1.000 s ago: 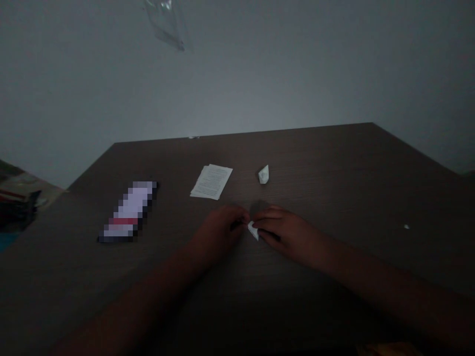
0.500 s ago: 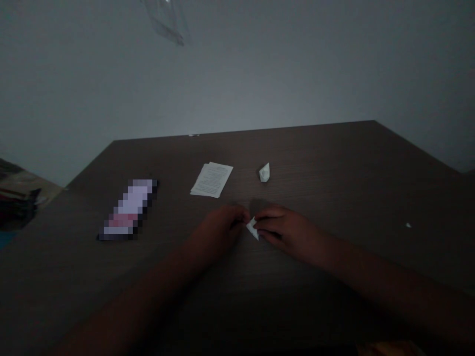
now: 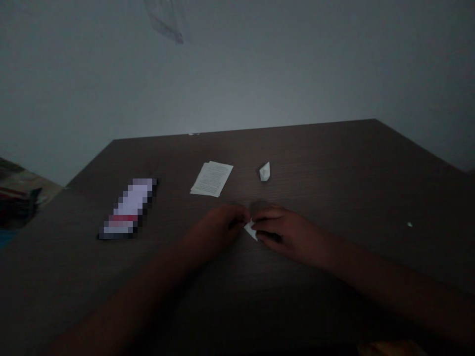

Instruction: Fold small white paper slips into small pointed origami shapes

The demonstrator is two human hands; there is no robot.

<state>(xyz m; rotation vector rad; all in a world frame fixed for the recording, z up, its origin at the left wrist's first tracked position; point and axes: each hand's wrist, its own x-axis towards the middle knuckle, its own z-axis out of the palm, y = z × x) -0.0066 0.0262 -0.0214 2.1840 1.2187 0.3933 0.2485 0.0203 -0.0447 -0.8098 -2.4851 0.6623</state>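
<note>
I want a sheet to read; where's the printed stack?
In the head view, the stack of printed paper lies on the table left of centre, beyond the left hand, between the phone and the loose folded paper.

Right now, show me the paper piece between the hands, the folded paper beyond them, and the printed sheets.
Paper piece (image 3: 251, 232): head view, its uncovered part.
Folded paper (image 3: 264, 172): head view, middle of its visible side.
Printed sheets (image 3: 212, 179): head view, middle of the top sheet.
</note>
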